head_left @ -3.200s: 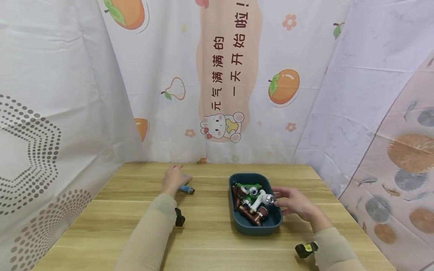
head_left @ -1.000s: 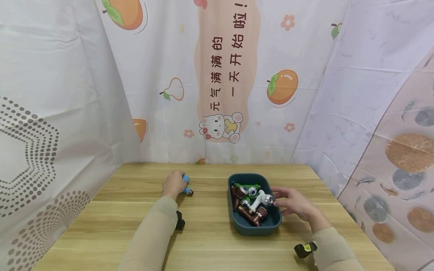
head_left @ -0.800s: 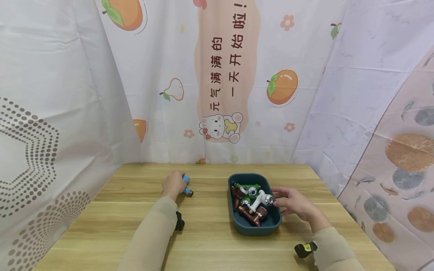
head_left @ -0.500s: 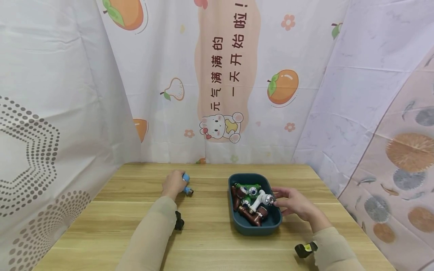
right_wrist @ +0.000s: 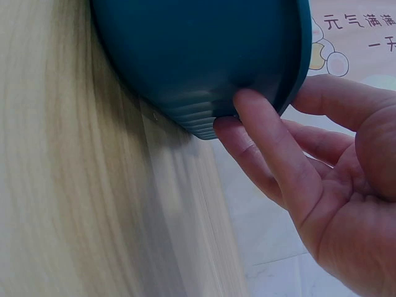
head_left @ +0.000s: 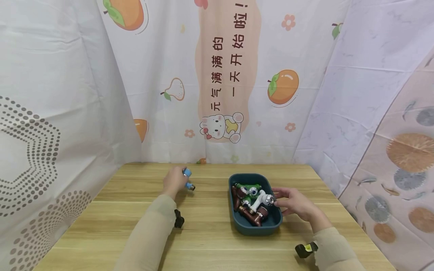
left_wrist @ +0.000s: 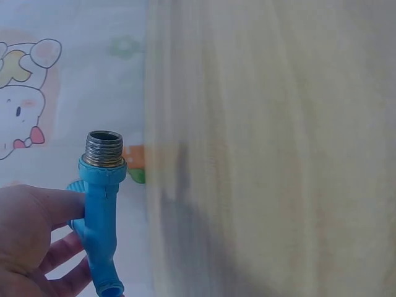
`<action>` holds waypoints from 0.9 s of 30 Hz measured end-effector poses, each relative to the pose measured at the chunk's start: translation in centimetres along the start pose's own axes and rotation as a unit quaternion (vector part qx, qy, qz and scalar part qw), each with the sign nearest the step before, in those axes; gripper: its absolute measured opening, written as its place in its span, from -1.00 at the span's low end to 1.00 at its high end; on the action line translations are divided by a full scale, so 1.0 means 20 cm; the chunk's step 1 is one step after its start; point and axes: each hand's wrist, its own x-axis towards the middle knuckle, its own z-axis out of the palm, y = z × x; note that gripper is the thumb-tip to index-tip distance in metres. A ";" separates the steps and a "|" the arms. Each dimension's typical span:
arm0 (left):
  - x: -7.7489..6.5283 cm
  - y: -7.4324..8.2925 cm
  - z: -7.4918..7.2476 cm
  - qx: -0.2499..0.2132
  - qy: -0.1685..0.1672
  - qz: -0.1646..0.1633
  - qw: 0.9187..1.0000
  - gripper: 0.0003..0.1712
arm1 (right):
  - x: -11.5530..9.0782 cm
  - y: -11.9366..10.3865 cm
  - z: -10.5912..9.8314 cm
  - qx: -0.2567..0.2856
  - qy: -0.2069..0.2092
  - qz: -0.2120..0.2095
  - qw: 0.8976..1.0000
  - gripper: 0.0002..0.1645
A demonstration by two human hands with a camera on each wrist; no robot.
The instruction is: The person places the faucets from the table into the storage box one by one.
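Observation:
My left hand (head_left: 173,181) grips a blue tap (left_wrist: 101,216) at the back left of the table. The left wrist view shows the thumb on one side of the tap's body and fingers on the other, with the metal threaded end pointing up. A shadow falls on the wood beside it. My right hand (head_left: 294,203) is at the right side of a dark teal bin (head_left: 256,230); the right wrist view has its fingertips (right_wrist: 250,102) touching the bin's outer wall. The bin holds a white tap (head_left: 259,201), green taps (head_left: 251,189) and brown taps (head_left: 251,216), jumbled together.
The wooden table (head_left: 203,244) meets a printed curtain (head_left: 169,146) at its back edge, with more cloth hanging at both sides. Small black wrist cameras (head_left: 179,219) are strapped to both arms. Bare wood lies between the left hand and the bin.
Over about three seconds my left hand has closed around the blue tap. In the last half second hand and tap have shifted slightly up in the head view. Right hand and bin stay put.

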 end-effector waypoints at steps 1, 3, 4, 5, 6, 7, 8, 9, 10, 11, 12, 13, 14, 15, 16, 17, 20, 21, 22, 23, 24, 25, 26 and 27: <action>0.00 0.00 -0.01 -0.002 0.004 0.003 1.000 -0.50 | 0.00 0.00 0.00 0.000 0.001 0.000 1.000 -0.22; 0.00 0.01 -0.02 -0.004 0.012 0.011 1.000 -0.67 | 0.00 0.00 0.00 -0.001 0.002 0.000 1.000 -0.22; 0.01 0.02 -0.02 -0.005 0.015 0.016 1.000 -0.76 | 0.00 0.00 0.00 -0.001 0.003 0.001 1.000 -0.22; 0.01 0.03 -0.03 -0.007 0.019 0.021 1.000 -0.82 | 0.00 0.00 0.00 -0.002 0.003 0.001 1.000 -0.22; 0.01 0.03 -0.04 -0.009 0.022 0.026 0.999 -0.87 | 0.00 0.00 0.00 -0.002 0.004 0.001 1.000 -0.22; 0.01 0.04 -0.04 -0.011 0.023 0.030 0.999 -0.90 | 0.00 0.00 0.00 -0.002 0.004 0.001 1.000 -0.22; 0.01 0.05 -0.05 -0.013 0.024 0.034 0.999 -0.86 | 0.00 0.00 0.00 -0.003 0.004 0.002 1.000 -0.22; 0.01 0.05 -0.06 -0.015 0.025 0.038 0.999 -0.80 | 0.00 0.01 0.00 -0.003 0.004 0.002 1.000 -0.22; 0.01 0.06 -0.07 -0.017 0.025 0.040 0.999 -0.72 | 0.00 0.01 0.00 -0.003 0.004 0.002 1.000 -0.21; 0.00 0.07 -0.07 -0.018 0.024 0.042 0.999 -0.63 | 0.00 0.01 0.00 -0.003 0.004 0.002 1.000 -0.21; 0.00 0.08 -0.08 -0.018 0.022 0.045 0.999 -0.56 | 0.00 0.01 0.00 -0.002 0.004 0.002 1.000 -0.22; 0.00 0.09 -0.09 -0.018 0.020 0.048 0.998 -0.50 | 0.00 0.01 0.00 -0.002 0.004 0.002 1.000 -0.22; 0.00 0.10 -0.10 -0.017 0.019 0.049 0.998 -0.46 | 0.00 0.01 0.00 -0.002 0.005 0.002 1.000 -0.22; 0.00 0.11 -0.10 -0.018 0.018 0.050 0.998 -0.43 | 0.00 0.01 0.00 -0.003 0.005 0.003 1.000 -0.22; 0.00 0.12 -0.11 -0.019 0.018 0.053 0.998 -0.41 | 0.00 0.01 0.00 -0.002 0.004 0.003 1.000 -0.22; 0.01 0.13 -0.11 -0.019 0.019 0.054 0.998 -0.41 | 0.00 0.01 0.00 -0.002 0.005 0.003 1.000 -0.22; 0.01 0.15 -0.13 -0.016 0.025 0.062 0.998 -0.40 | 0.00 0.00 0.00 -0.002 0.004 0.003 1.000 -0.22; 0.00 0.16 -0.13 -0.017 0.028 0.064 0.997 -0.40 | 0.00 0.00 0.00 -0.002 0.003 0.003 1.000 -0.22; 0.00 0.16 -0.13 -0.017 0.031 0.066 0.997 -0.40 | 0.00 0.00 0.00 -0.002 0.003 0.003 1.000 -0.22; 0.00 0.17 -0.14 -0.017 0.034 0.069 0.997 -0.41 | 0.00 0.00 0.00 -0.003 0.003 0.003 1.000 -0.22; 0.00 0.17 -0.14 -0.016 0.038 0.074 0.996 -0.41 | 0.00 0.00 0.00 -0.003 0.003 0.003 1.000 -0.23; 0.00 0.18 -0.14 -0.016 0.041 0.078 0.996 -0.42 | 0.00 0.00 0.00 -0.004 0.004 0.003 1.000 -0.22; 0.00 0.19 -0.15 -0.016 0.044 0.082 0.996 -0.42 | 0.00 0.00 0.00 -0.005 0.004 0.004 1.000 -0.22; 0.00 0.20 -0.16 -0.015 0.046 0.086 0.995 -0.43 | 0.00 0.00 0.00 -0.005 0.005 0.004 1.000 -0.22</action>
